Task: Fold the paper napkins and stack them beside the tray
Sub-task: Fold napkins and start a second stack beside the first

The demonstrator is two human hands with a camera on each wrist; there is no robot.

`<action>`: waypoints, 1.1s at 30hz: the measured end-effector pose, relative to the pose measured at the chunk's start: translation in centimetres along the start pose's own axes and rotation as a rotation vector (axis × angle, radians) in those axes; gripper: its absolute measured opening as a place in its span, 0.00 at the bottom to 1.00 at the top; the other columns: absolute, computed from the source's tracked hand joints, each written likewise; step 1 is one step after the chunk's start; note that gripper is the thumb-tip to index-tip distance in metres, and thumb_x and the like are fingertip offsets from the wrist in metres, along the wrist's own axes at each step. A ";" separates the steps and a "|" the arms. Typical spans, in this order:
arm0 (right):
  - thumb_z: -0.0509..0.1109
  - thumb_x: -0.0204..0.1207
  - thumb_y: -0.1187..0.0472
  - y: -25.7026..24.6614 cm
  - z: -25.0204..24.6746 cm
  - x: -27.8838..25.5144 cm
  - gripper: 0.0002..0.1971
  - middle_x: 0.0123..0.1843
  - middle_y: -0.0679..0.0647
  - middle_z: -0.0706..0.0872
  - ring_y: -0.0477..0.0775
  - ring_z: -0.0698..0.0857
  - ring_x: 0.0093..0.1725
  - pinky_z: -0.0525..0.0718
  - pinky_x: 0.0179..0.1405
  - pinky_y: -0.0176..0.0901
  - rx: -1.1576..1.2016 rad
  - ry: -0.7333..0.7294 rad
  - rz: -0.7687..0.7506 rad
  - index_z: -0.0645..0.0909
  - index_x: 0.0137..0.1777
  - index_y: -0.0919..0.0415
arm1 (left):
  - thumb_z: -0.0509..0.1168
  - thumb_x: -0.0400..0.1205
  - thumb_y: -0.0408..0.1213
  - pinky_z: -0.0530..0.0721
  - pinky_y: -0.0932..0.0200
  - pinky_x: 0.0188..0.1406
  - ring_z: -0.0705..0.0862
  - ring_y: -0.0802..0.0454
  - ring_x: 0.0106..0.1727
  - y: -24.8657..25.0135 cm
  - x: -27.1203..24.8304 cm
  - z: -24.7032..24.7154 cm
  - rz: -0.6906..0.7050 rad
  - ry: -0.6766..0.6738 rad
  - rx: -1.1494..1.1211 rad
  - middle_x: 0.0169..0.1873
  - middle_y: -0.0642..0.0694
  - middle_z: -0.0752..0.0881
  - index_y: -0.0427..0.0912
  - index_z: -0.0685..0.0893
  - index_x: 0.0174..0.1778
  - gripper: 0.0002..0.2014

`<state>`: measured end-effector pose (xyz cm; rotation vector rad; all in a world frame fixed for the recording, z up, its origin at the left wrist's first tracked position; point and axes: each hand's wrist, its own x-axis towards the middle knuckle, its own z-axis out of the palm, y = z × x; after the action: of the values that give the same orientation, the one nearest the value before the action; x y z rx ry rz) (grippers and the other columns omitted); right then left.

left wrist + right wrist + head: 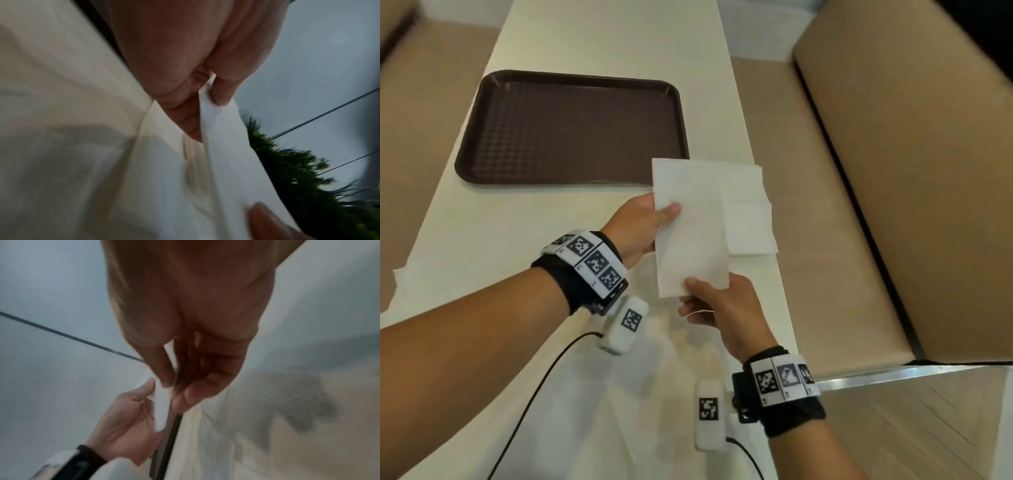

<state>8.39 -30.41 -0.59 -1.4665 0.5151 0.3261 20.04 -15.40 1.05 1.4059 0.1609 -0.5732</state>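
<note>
Napkin [690,226] held up in both my hands.
My left hand [635,228] pinches one edge, my right hand [719,308] pinches the bottom, above the stack [751,219] beside the tray [571,126].

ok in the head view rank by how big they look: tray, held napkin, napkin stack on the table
1. tray, clearly largest.
2. held napkin
3. napkin stack

The last two are unsure: the held napkin is raised nearer the camera and covers part of the stack.
</note>
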 end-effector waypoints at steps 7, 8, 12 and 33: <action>0.74 0.81 0.63 0.1 0.4 3.4 0.10 0.35 0.63 0.89 0.56 0.87 0.28 0.87 0.27 0.43 0.011 0.174 0.130 0.85 0.50 0.73 | 0.66 0.86 0.37 0.84 0.58 0.43 0.88 0.56 0.46 -1.2 5.9 -2.4 0.074 0.192 0.400 0.53 0.50 0.92 0.49 0.89 0.54 0.07; 0.74 0.81 0.62 0.1 0.5 3.7 0.10 0.34 0.63 0.89 0.56 0.86 0.28 0.87 0.27 0.43 0.001 0.185 0.136 0.86 0.48 0.73 | 0.68 0.85 0.37 0.85 0.57 0.46 0.88 0.56 0.47 -1.2 6.5 -2.6 0.099 0.206 0.463 0.53 0.50 0.91 0.48 0.89 0.55 0.06; 0.75 0.80 0.61 0.3 0.8 4.4 0.12 0.32 0.64 0.89 0.55 0.85 0.24 0.84 0.25 0.43 -0.006 0.201 0.159 0.85 0.41 0.71 | 0.73 0.81 0.36 0.86 0.53 0.56 0.89 0.50 0.50 -1.3 7.8 -3.1 0.142 0.240 0.624 0.49 0.48 0.92 0.42 0.90 0.54 0.07; 0.80 0.66 0.35 5.8 -0.1 -3.6 0.29 0.58 0.45 0.69 0.50 0.72 0.58 0.81 0.55 0.45 -1.016 0.166 -0.065 0.76 0.58 0.51 | 0.79 0.72 0.55 0.81 0.54 0.51 0.79 0.54 0.48 -1.4 -2.3 -5.1 -0.074 -0.271 1.435 0.47 0.58 0.78 0.53 0.80 0.57 0.23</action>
<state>2.37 -29.59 -3.72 -2.5050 0.4435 0.4452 18.56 -9.95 -0.08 2.6658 -0.5372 -1.0050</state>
